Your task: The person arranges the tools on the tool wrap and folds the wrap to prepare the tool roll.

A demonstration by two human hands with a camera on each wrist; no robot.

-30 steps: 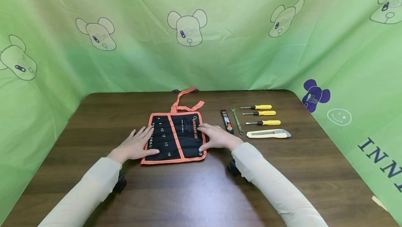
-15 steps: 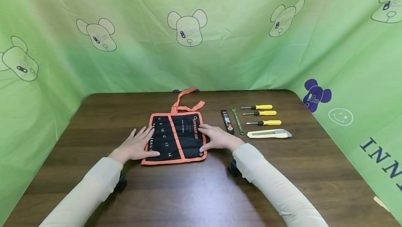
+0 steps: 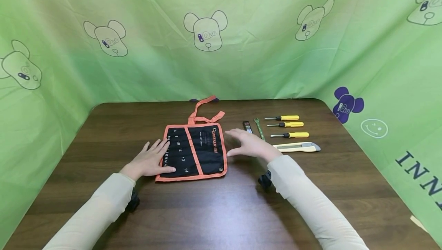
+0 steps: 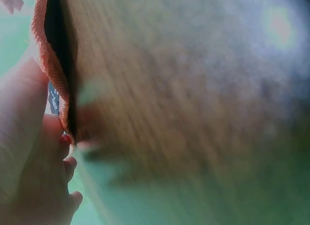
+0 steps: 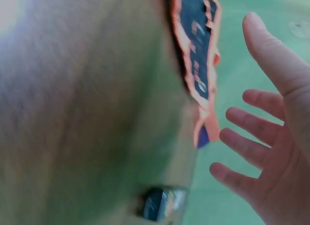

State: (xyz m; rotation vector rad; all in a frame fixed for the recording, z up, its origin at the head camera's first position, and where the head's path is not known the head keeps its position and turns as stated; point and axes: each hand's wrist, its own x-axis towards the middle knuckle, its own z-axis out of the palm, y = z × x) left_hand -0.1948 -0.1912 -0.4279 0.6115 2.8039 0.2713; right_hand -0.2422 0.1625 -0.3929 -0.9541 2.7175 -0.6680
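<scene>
A black fabric tool pouch (image 3: pixel 210 161) with orange edging lies flat on the table, printed with sizes from 6 to 14. My left hand (image 3: pixel 150 161) rests on its left side, fingers spread and thumb along the lower part. In the left wrist view the orange edge (image 4: pixel 57 75) runs beside that hand (image 4: pixel 29 138). Just off the pouch's right edge is my right hand (image 3: pixel 250 145), holding nothing. The right wrist view shows this hand (image 5: pixel 276 138) with fingers apart, the pouch (image 5: pixel 196 51) beyond them. An orange tie strap (image 3: pixel 197 111) trails from the pouch's far edge.
Right of the pouch lie a small dark box (image 3: pixel 247 126) and a green wrench (image 3: pixel 259 128), both partly behind my right hand. Three yellow-handled screwdrivers (image 3: pixel 290 125) lie in a row, with a white utility knife (image 3: pixel 300 147) nearer me. A green printed curtain surrounds the table (image 3: pixel 193 211).
My right hand has come off the pouch's right edge and moved right, now covering part of the box, wrench and knife. My left hand and the pouch have stayed put.
</scene>
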